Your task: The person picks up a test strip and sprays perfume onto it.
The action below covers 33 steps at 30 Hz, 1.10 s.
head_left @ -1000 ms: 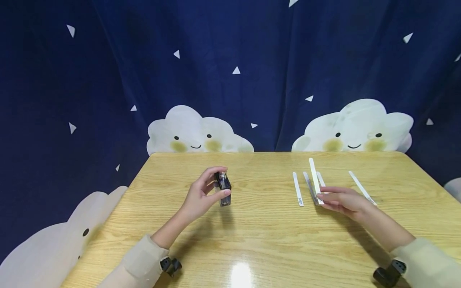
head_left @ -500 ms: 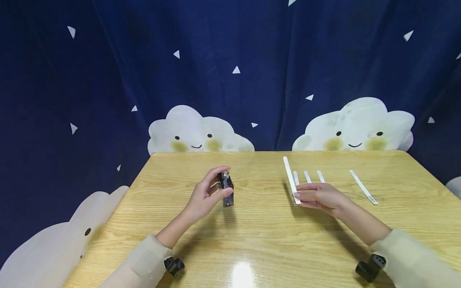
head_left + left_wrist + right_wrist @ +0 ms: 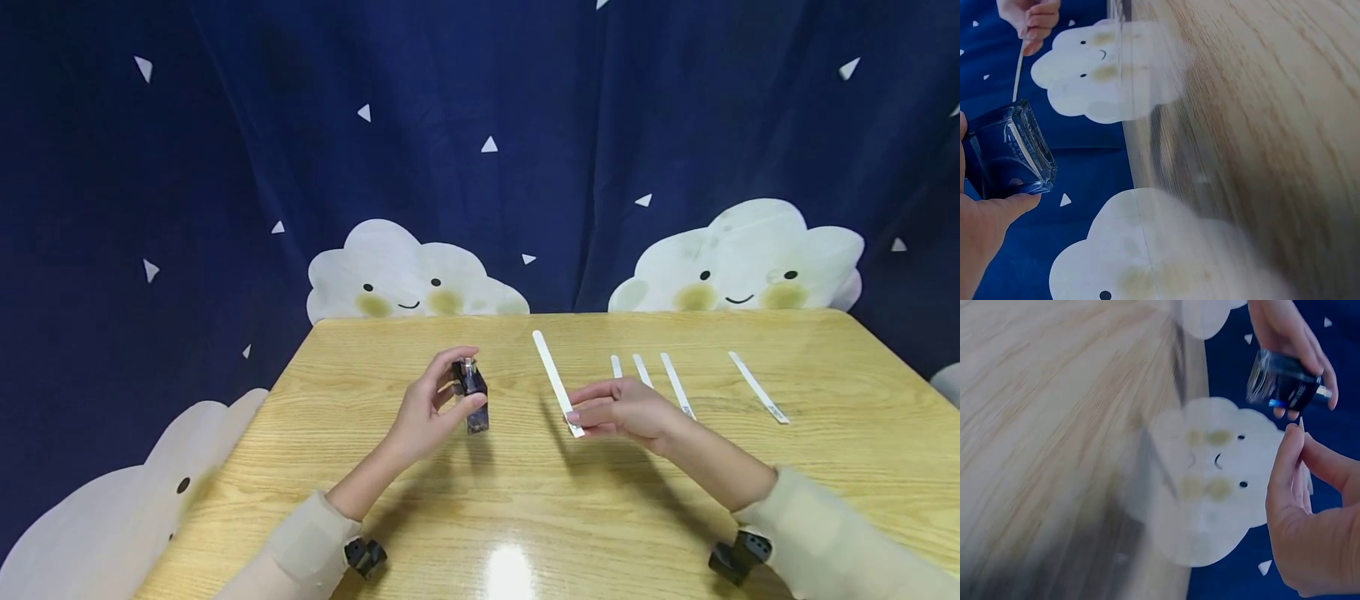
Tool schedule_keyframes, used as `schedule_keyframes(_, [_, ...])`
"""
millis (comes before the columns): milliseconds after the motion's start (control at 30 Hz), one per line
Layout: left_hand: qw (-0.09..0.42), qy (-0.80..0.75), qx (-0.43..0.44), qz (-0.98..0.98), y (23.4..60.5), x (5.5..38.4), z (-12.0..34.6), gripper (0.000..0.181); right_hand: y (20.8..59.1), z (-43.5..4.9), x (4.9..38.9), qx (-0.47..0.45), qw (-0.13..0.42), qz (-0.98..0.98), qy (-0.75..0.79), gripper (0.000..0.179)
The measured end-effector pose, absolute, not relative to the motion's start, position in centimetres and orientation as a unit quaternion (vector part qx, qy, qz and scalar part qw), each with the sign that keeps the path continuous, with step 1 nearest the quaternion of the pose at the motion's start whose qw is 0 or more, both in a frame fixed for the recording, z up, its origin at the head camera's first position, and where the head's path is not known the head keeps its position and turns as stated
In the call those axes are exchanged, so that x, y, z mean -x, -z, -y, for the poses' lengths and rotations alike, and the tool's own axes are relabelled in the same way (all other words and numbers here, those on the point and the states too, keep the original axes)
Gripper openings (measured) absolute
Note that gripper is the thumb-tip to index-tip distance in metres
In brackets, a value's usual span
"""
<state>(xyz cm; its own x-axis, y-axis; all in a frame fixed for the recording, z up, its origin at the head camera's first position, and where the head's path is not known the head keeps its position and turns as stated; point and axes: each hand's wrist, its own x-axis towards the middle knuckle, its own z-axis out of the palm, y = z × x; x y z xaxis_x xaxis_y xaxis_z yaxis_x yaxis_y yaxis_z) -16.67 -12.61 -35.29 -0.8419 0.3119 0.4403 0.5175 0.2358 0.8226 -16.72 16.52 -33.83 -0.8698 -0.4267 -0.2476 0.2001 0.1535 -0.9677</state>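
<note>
My left hand (image 3: 423, 417) grips a dark glass perfume bottle (image 3: 476, 408) upright above the wooden table, with a finger over its sprayer top (image 3: 468, 364) and the thumb against its side. In the left wrist view the bottle (image 3: 1010, 153) shows clear thick glass at its base. To the right, my right hand (image 3: 626, 412) pinches the near end of a long white paper test strip (image 3: 551, 371), which slants up and to the left, apart from the bottle. The right wrist view shows only the tip of this strip (image 3: 1302, 424) between thumb and fingers.
Several more white strips lie on the wooden table (image 3: 450, 508): a group behind the right hand, such as this strip (image 3: 677, 385), and a separate strip (image 3: 757, 387) farther right. A dark blue curtain (image 3: 450, 167) with cloud shapes stands behind the table.
My right hand has carried its white strip leftward, away from the strips on the table and closer to the bottle. The left hand with the bottle has shifted only slightly right.
</note>
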Motion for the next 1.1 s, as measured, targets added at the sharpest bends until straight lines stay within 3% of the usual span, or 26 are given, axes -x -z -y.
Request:
schedule_keyframes(333, [0.096,0.557,0.25,0.786,35.2,16.7,12.6,0.052,32.4,-14.5,15.5,0.085,0.208,-0.769,0.598,0.043])
schedule_keyframes(700, [0.174,0.535,0.256,0.786,35.3,16.6,12.2,0.047,31.5,-13.9,14.8,0.099,0.215,-0.764,0.6,0.041])
schedule_keyframes(1100, [0.174,0.558,0.252,0.771,35.6,16.5,11.9,0.043,31.5,-13.5,14.9,0.1,0.216,-0.771,0.59,0.04])
